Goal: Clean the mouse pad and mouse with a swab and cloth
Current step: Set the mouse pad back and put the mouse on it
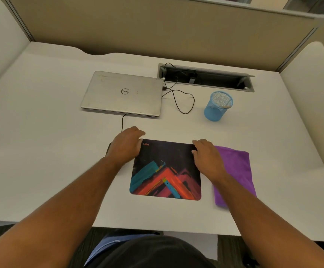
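A dark mouse pad point(167, 171) with teal, orange and red stripes lies flat on the white desk. My left hand point(127, 147) rests at the pad's far left corner, cupped over a black mouse point(109, 148). Only the mouse's left edge shows, and its cable point(122, 122) runs up to the laptop. My right hand point(205, 154) is at the pad's far right corner, fingers curled over the far edge and thumb on top. A folded purple cloth point(238, 171) lies right of the pad, partly under my right forearm. A white swab stick point(227, 105) leans inside a blue mesh cup point(216, 109).
A shut silver laptop point(122, 93) lies behind the pad, with a black cable point(184, 101) looping to an open cable slot point(205, 78) in the desk. Partition walls close off the back and both sides. The desk's front edge point(157, 229) is near my body.
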The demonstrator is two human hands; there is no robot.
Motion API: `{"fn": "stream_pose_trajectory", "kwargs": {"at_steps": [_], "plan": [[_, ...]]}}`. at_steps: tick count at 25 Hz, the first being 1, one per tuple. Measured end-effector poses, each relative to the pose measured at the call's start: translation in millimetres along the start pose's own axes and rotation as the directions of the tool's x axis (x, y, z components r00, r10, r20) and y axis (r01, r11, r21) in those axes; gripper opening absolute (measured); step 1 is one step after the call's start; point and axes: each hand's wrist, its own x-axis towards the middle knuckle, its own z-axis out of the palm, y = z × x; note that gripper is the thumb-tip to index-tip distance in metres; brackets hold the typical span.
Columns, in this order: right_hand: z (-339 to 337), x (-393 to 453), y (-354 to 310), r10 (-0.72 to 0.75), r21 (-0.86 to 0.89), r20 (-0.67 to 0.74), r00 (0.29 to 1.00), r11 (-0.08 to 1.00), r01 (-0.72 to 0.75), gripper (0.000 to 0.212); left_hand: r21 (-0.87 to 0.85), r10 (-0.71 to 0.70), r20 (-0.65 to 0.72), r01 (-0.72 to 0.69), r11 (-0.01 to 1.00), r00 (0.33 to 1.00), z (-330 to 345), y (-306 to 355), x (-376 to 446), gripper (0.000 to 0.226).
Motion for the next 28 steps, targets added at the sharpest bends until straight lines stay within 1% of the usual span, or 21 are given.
{"fn": "stream_pose_trajectory", "kwargs": {"at_steps": [2, 4, 7, 8, 10, 12, 15, 21, 24, 28], "plan": [[2, 10, -3, 0.045, -0.009, 0.044, 0.998, 0.999, -0.045, 0.036, 0.131, 0.022, 0.124, -0.039, 0.991, 0.992, 5, 3, 8, 0.03], [5, 18, -2, 0.087, -0.003, 0.044, 0.995, 0.996, -0.087, 0.027, 0.219, 0.013, 0.185, -0.054, 0.974, 0.983, 9, 4, 12, 0.027], [6, 28, 1, 0.192, 0.095, 0.053, 0.98, 0.976, -0.196, 0.007, 0.22, -0.029, 0.201, -0.016, 0.975, 0.979, 10, 6, 20, 0.023], [5, 30, 1, 0.227, 0.112, 0.07, 0.971, 0.966, -0.234, 0.004, 0.211, -0.046, 0.214, 0.0, 0.978, 0.976, 9, 6, 24, 0.024], [4, 36, 0, 0.268, 0.11, 0.101, 0.958, 0.954, -0.278, 0.012, 0.191, -0.086, 0.257, 0.036, 0.981, 0.963, 8, 5, 34, 0.023], [2, 43, 1, 0.279, 0.133, 0.101, 0.955, 0.947, -0.291, 0.015, 0.16, -0.128, 0.276, 0.085, 0.983, 0.953, 6, 4, 42, 0.016], [-4, 58, 5, 0.3, 0.181, 0.086, 0.95, 0.933, -0.311, 0.014, 0.115, -0.15, 0.224, 0.127, 0.985, 0.963, 9, 2, 53, 0.008], [-14, 88, 8, 0.316, 0.18, 0.08, 0.945, 0.928, -0.326, 0.012, 0.03, -0.193, 0.136, 0.191, 0.981, 0.972, 19, 4, 72, 0.013], [-14, 100, 10, 0.328, 0.177, 0.1, 0.94, 0.923, -0.341, 0.01, 0.006, -0.231, 0.117, 0.232, 0.973, 0.966, 22, 3, 79, 0.01], [-13, 107, 12, 0.342, 0.173, 0.113, 0.933, 0.918, -0.358, 0.011, -0.015, -0.211, 0.065, 0.213, 0.977, 0.975, 29, 1, 83, 0.007]]}}
